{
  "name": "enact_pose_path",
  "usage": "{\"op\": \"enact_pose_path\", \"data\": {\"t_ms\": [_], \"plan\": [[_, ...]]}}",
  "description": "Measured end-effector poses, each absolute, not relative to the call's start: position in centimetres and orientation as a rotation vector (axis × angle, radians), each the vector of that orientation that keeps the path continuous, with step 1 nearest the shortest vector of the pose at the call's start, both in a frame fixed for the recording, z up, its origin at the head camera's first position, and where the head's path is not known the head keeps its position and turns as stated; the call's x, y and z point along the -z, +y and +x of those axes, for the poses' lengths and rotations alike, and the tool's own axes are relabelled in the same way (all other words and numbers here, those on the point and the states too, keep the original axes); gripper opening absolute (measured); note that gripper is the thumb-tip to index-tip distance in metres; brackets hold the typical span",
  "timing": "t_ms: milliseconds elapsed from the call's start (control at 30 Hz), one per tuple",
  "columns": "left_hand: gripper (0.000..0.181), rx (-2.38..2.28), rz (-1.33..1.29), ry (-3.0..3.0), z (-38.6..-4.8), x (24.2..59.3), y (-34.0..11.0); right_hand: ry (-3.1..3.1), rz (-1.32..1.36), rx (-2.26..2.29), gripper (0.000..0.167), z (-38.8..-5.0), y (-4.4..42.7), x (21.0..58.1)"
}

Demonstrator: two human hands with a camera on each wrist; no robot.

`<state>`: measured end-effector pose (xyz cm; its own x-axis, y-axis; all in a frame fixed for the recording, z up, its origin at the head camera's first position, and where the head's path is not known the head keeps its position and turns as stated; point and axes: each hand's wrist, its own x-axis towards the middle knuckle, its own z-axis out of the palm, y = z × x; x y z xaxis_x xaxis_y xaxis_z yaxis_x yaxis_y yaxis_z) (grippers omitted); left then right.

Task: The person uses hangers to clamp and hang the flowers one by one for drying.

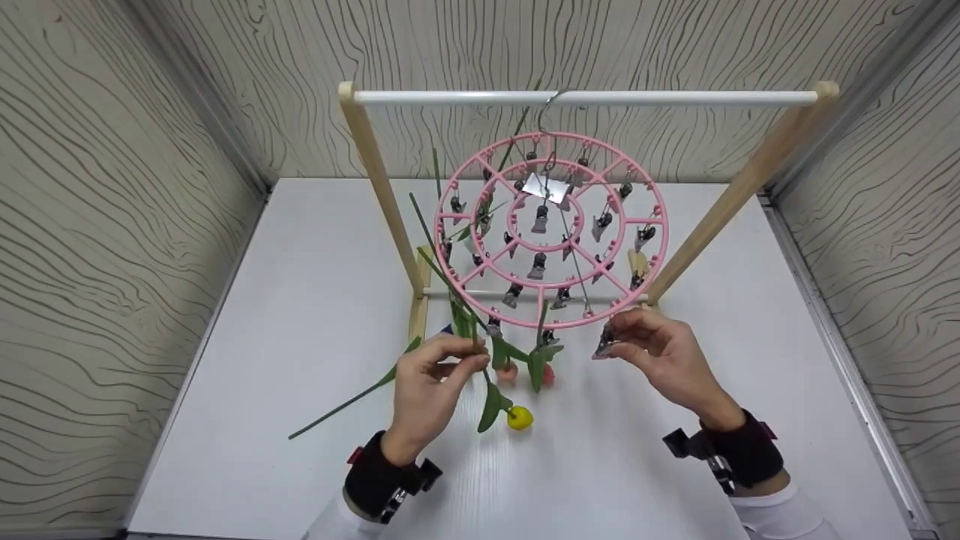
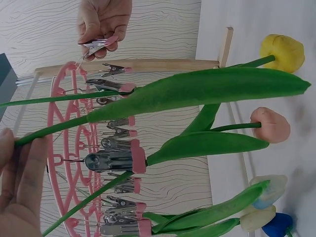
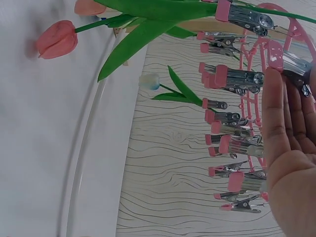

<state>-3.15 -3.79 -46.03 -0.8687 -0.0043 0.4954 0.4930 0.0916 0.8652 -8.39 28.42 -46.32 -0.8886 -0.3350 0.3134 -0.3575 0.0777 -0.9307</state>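
My left hand (image 1: 435,382) pinches the green stem of a yellow tulip (image 1: 520,418), whose head points down toward me. A pink round clip hanger (image 1: 665,221) hangs in front of me with many metal clips. At its near right rim, my right hand (image 1: 671,364) holds a pink-tipped clip (image 1: 604,343) between thumb and fingers. Whether the clip's tips are parted is unclear. A peach tulip (image 1: 507,372) and a coral tulip (image 1: 548,375) hang head down from neighbouring clips. In the left wrist view, a blue tulip (image 2: 277,225) and pale ones hang farther along.
The hanger's hook sits on the white bar (image 1: 675,97) of a wooden stand (image 1: 382,180). A green stem (image 1: 337,409) slants out left of my left hand. The white table (image 1: 247,375) lies beneath, with patterned walls around it.
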Motion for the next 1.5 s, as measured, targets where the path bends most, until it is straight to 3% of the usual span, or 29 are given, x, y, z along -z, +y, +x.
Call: {"op": "enact_pose_path", "data": {"t_ms": [567, 1500], "plan": [[0.01, 1.879, -0.565, -2.017, -3.5, 45.8, -2.6, -2.281, 0.731, -1.833, 0.025, -6.2, 25.2, 46.2], [0.011, 1.864, -0.668, -2.05, -4.5, 44.6, 1.0, -2.214, 0.756, -1.574, 0.03, -5.6, 22.0, 46.5]]}}
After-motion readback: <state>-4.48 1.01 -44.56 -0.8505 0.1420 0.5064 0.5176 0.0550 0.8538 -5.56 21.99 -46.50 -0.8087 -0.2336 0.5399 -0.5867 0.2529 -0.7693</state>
